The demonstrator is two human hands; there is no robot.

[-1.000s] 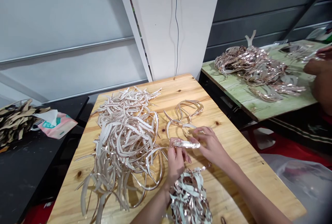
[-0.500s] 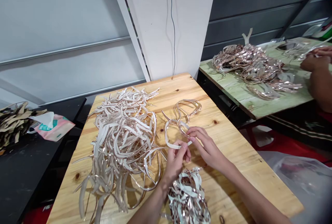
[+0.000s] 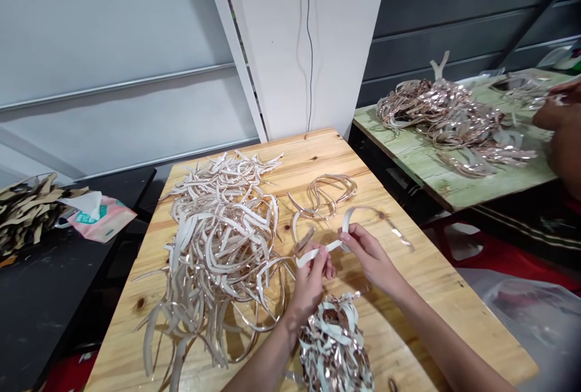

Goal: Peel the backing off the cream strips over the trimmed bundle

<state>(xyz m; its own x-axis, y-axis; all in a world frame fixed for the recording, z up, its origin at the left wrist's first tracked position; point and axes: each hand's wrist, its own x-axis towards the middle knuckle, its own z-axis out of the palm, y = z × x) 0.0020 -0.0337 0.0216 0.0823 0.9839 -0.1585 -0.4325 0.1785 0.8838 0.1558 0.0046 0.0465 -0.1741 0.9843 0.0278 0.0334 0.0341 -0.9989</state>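
Note:
Between my two hands runs a narrow white strip [image 3: 333, 245] with a shiny rose-gold side, its ends curling loosely. My left hand [image 3: 314, 277] pinches it between thumb and fingers. A short way to the right, my right hand [image 3: 365, 253] grips the same strip, and a blurred glossy length trails off beyond it. Just behind the hands lie several loose rose-gold strips [image 3: 333, 189] in a loop. To the left spreads a big tangled pile of white and rose-gold strips [image 3: 222, 241]. Below my hands is a bunch of crinkled shiny pieces [image 3: 336, 343].
The wooden table [image 3: 422, 295] carries all this. At left, a dark table [image 3: 68, 295] holds a tissue pack [image 3: 106, 219] and brown strips [image 3: 27, 216]. A green table [image 3: 403, 156] at right bears another shiny pile [image 3: 454, 114] beside another person's hands [image 3: 556, 111]. A plastic bag [image 3: 521, 313] is at lower right.
My right hand has moved right, away from my left hand, drawing out the strip. The strip's free part now swings over the table's right side. The view has shifted slightly.

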